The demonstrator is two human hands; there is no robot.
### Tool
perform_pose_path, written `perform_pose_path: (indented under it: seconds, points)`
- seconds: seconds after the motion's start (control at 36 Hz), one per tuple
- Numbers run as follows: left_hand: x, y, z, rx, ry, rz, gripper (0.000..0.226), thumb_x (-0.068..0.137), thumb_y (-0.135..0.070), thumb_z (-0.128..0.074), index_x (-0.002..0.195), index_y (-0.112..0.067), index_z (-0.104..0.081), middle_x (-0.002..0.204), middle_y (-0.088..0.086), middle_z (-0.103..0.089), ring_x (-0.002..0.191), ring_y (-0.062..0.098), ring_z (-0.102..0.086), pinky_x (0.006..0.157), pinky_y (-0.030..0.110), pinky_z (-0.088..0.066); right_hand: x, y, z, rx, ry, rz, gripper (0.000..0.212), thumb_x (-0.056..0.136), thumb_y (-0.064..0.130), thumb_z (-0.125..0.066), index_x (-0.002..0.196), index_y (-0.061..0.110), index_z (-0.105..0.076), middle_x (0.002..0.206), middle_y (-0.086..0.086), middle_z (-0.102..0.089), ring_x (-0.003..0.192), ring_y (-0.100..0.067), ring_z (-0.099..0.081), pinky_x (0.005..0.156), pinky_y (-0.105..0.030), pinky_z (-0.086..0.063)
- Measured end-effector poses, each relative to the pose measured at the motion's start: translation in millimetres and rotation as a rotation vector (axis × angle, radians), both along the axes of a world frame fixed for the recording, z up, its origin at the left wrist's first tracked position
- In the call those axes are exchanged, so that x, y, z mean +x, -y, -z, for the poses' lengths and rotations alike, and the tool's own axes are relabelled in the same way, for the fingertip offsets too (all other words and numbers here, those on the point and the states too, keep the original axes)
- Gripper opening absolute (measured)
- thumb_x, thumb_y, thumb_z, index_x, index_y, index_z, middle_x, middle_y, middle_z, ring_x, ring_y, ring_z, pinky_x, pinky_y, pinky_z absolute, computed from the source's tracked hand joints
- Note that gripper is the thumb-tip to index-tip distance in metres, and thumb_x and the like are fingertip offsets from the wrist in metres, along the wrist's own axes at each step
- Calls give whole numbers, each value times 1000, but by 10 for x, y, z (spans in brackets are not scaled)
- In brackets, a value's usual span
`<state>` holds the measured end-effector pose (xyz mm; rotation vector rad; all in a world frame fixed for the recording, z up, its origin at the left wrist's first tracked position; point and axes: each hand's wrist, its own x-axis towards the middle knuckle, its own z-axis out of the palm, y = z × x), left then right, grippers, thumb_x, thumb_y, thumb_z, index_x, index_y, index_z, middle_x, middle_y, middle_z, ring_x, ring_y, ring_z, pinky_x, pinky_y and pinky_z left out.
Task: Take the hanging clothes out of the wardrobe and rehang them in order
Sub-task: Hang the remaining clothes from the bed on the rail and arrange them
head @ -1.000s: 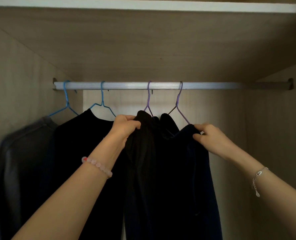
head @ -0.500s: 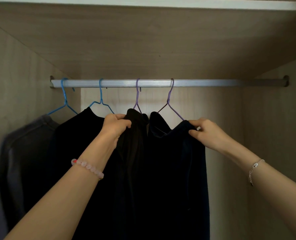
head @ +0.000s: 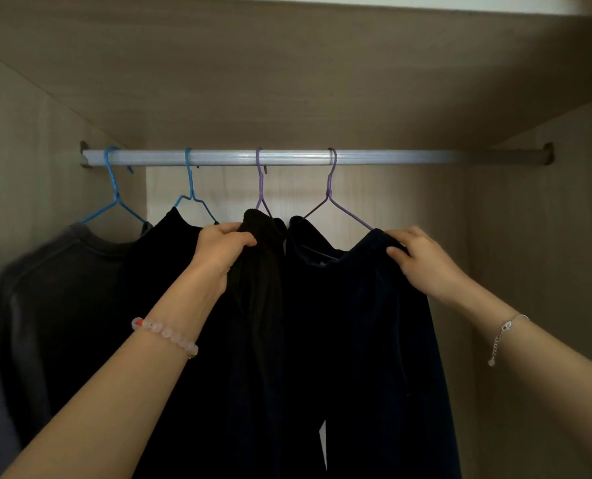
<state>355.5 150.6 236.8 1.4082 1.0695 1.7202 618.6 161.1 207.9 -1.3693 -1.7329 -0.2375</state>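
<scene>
- Both grips have been kept. The shoulder of the black knit garment [head: 256,305] is bunched in the curled fingers of the left hand [head: 223,252], and the navy garment [head: 363,340] is pinched at its shoulder edge by the right hand [head: 422,262].
- The two purple hangers [head: 330,195] have been eased slightly apart. Both remain hooked on the rod [head: 287,157], so removal is judged not yet begun.
- The navy fabric hangs directly under the right fingertips [head: 396,252].
</scene>
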Motion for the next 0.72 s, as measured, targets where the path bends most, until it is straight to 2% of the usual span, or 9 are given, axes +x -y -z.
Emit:
perform_pose_path:
  seconds: [0.08, 0.22, 0.28, 0.36, 0.42, 0.47, 0.56, 0.61, 0.72]
  points:
    - [-26, 28, 31, 27, -21, 10, 41, 84, 3, -57, 123, -9, -59, 101, 8, -65, 84, 16, -61, 68, 23, -50, 36, 77, 30, 72, 4, 85, 31, 96, 21, -46, 124, 21, -60, 115, -5, -59, 113, -28, -54, 91, -33, -40]
    - [-105, 41, 191, 144, -175, -145, 44, 87, -5, -53, 129, -17, -56, 117, 2, -63, 107, 19, -60, 96, 34, -49, 82, 201, 60, 178, -60, 130, 27, 94, 23, -53, 116, 20, -67, 110, -6, -71, 104, -28, -63, 90, -39, -48]
    - [-122, 56, 282, 230, -268, -224, 45, 88, -10, -50, 132, -22, -54, 112, -2, -65, 96, 14, -63, 87, 28, -52, 98, 217, 77, 196, -68, 137, 28, 93, 23, -52, 116, 20, -67, 107, -7, -72, 102, -28, -64, 90, -41, -49]
    - [-92, 117, 416, 335, -382, -341, 44, 95, -13, -44, 137, -24, -46, 85, -14, -56, 65, 0, -51, 59, -1, -42, 120, 239, 113, 209, -49, 152, 28, 94, 24, -50, 116, 22, -67, 102, -8, -72, 100, -30, -63, 90, -43, -48]
    - [-53, 174, 482, 390, -422, -398, 44, 96, -12, -43, 139, -21, -44, 93, -10, -55, 64, -4, -47, 55, -9, -33, 131, 266, 137, 205, -34, 156, 28, 94, 24, -49, 116, 23, -67, 100, -10, -73, 98, -32, -63, 90, -44, -48]
    - [-27, 219, 542, 400, -438, -414, 45, 96, -12, -43, 140, -19, -42, 103, -3, -57, 73, 0, -53, 68, -7, -33, 129, 301, 164, 200, -40, 138, 28, 94, 22, -50, 116, 22, -67, 99, -9, -73, 96, -30, -64, 88, -42, -50]
    - [-7, 255, 666, 380, -419, -385, 44, 96, -13, -45, 139, -19, -43, 122, 2, -58, 108, 13, -56, 92, 17, -39, 122, 338, 231, 174, -62, 109, 26, 92, 21, -53, 113, 19, -67, 99, -7, -72, 93, -26, -64, 84, -38, -51]
    - [-2, 270, 787, 375, -427, -364, 41, 95, -14, -46, 136, -18, -46, 122, 1, -59, 110, 14, -55, 93, 23, -43, 121, 353, 300, 146, -79, 96, 26, 91, 22, -55, 114, 16, -66, 99, -6, -70, 92, -23, -64, 84, -37, -51]
    - [27, 296, 1037, 374, -478, -340, 46, 96, -13, -44, 141, -21, -36, 119, -4, -55, 103, 10, -55, 81, 10, -42, 115, 403, 446, 73, -112, 57, 37, 90, 20, -58, 127, 19, -56, 102, -1, -65, 95, -22, -63, 91, -43, -50]
